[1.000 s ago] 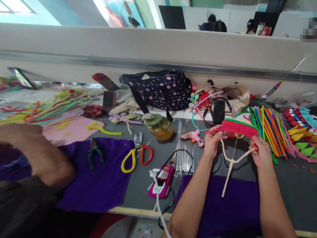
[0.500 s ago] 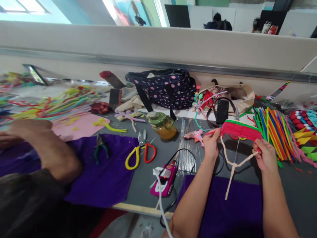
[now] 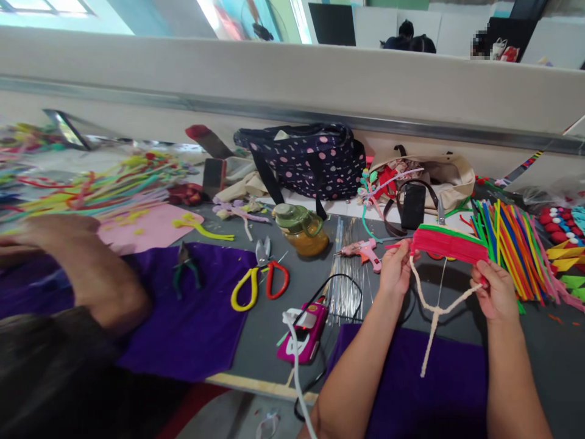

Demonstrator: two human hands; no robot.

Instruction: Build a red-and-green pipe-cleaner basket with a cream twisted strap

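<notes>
Between my hands a red fuzzy strip (image 3: pixel 450 245) with a green top edge is stretched, apparently made of pipe cleaners laid side by side. My left hand (image 3: pixel 397 267) pinches its left end, its fingers closed. At the right end my right hand (image 3: pixel 496 288) grips the lower corner between thumb and fingers. From the two ends hangs a cream Y-shaped stem (image 3: pixel 436 312), its single leg pointing down. A thin wire (image 3: pixel 442 281) shows inside the Y. Below lies a purple cloth (image 3: pixel 427 378).
Pipe cleaners (image 3: pixel 512 250) lie to the right, near scissors (image 3: pixel 440 213). Left of my arms are a pink glue gun (image 3: pixel 363 251), wires (image 3: pixel 345 286), a magenta power strip (image 3: pixel 304 335), a green-lidded jar (image 3: pixel 299 231) and pliers (image 3: pixel 260 277). A co-worker's arm (image 3: pixel 95 268) is at far left.
My hands and the red strip have shifted slightly down and to the right in the picture, with the cream stem. The view has tilted a little; both grips stay the same.
</notes>
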